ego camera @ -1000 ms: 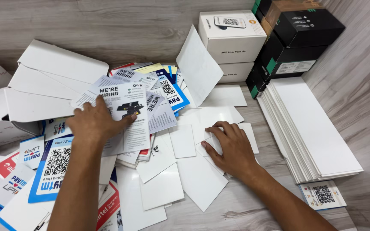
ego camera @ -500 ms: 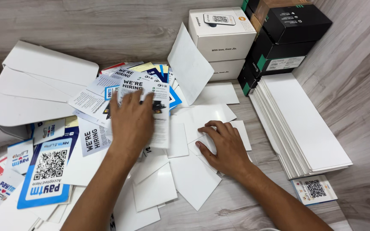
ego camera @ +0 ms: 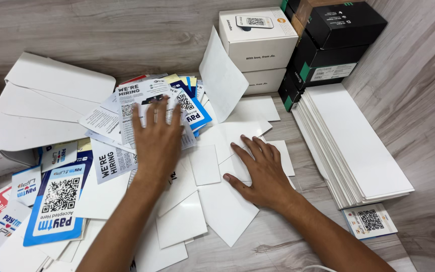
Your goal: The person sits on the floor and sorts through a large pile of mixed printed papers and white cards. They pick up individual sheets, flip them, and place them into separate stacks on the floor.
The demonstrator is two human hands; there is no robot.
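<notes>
Left hand (ego camera: 158,138): open, palm down, fingers spread and pointing to the far side. It lies flat on a black-and-white printed leaflet (ego camera: 142,103) at the top of a loose heap of paper in the middle of the bench (ego camera: 298,236). It presses rather than grips; nothing is pinched between the fingers.

Right hand (ego camera: 260,174): also open and flat, fingers stretched toward the far left. It rests on blank white cards (ego camera: 227,204) that overlap one another just right of the heap. Nothing is held.

The leaflet: portrait sheet, tilted slightly, with bold dark lettering at its far left corner and small print below; the fingers cover its middle. It sits on other leaflets of the same kind and touches a blue-bordered card with a square code (ego camera: 191,108) at its right edge.

Near left: a larger blue-and-white code card (ego camera: 59,204) lying face up, with smaller printed cards around it.

Far left: opened white cardboard boxes (ego camera: 51,100), their flaps spread.

A single white sheet (ego camera: 222,75) stands tilted against the stacked white boxes (ego camera: 258,38) at the far side. Black boxes (ego camera: 331,38) are stacked just right of those, in the corner.

Right: a tidy stack of long white boards (ego camera: 353,146) along the wall. A small code card (ego camera: 369,220) lies at its near end.
</notes>
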